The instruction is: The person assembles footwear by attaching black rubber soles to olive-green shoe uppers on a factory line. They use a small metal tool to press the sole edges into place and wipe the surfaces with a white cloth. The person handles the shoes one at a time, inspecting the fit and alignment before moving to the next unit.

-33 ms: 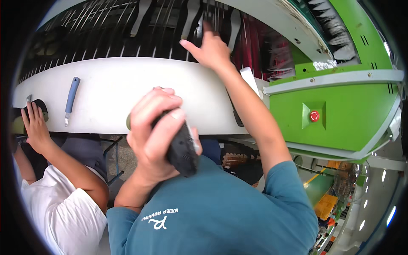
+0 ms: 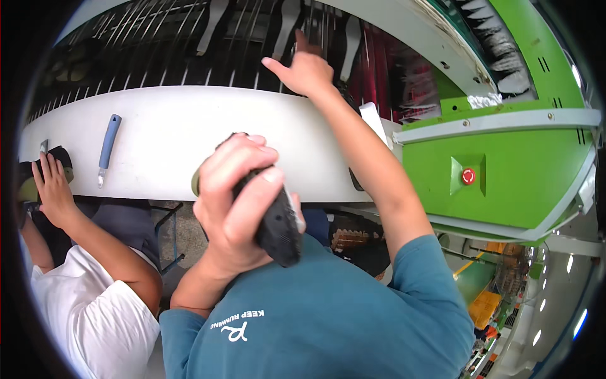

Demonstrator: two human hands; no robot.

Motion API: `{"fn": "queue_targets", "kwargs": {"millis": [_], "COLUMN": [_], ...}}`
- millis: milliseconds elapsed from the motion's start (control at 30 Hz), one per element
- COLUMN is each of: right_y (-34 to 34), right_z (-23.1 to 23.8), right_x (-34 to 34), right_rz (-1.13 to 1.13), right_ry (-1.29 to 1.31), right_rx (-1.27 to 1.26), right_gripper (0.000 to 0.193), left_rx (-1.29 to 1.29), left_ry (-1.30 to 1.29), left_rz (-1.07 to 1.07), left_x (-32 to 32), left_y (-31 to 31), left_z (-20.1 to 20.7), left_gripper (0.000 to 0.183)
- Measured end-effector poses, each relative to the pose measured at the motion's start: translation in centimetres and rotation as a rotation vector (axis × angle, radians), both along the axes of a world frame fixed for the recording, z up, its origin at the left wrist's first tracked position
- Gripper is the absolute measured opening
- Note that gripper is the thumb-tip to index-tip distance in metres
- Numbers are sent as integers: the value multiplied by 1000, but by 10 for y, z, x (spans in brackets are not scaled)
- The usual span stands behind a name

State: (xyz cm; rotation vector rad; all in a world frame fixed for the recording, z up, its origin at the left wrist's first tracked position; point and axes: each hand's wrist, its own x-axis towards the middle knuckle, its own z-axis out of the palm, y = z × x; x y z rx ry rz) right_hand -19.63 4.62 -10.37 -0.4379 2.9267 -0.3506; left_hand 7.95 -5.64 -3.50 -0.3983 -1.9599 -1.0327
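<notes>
My left hand [image 2: 230,202] is closed around a black shoe [image 2: 279,230], held up in front of my chest. Part of an olive edge shows behind the fingers, which hide much of the shoe. My right hand [image 2: 308,71] reaches over the rack of metal rods [image 2: 170,57] beyond the white table, thumb and forefinger spread apart. Beside its fingertips lies a grey-and-black, sole-shaped piece [image 2: 288,28]; whether they touch it, I cannot tell. Another such piece [image 2: 351,47] lies to the right of this hand, and a third [image 2: 213,25] to the left.
On the white table [image 2: 164,145] lies a blue-handled knife [image 2: 108,148]. At far left, a co-worker's hand [image 2: 55,189] rests on a black and olive piece [image 2: 63,161]. A green machine housing [image 2: 505,183] with a red stop button [image 2: 468,176] stands at right.
My right hand has shifted slightly left over the rods. My left hand, with the shoe, has moved a little right and down.
</notes>
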Motion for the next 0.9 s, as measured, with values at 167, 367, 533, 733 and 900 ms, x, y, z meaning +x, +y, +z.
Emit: {"fn": "queue_targets", "kwargs": {"millis": [167, 367, 533, 733, 900], "right_y": [-59, 23, 73, 73, 12], "right_z": [-55, -27, 9, 7, -40], "right_x": [-44, -110, -76, -66, -84], "right_rz": [-89, -23, -257, -141, 180], "right_ry": [2, -432, -830, -839, 272], "right_rx": [117, -869, -1464, -1470, -114], "right_gripper": [134, 69, 26, 35, 95], "left_rx": [58, 114, 166, 167, 327], "left_ry": [-15, -46, 90, 20, 73], "left_rz": [33, -42, -41, -120, -48], "left_x": [-4, 3, -9, -2, 0], "left_y": [-7, -27, -16, -29, -25], "left_z": [-1, 4, -11, -7, -9], "left_gripper": [64, 57, 39, 46, 51]}}
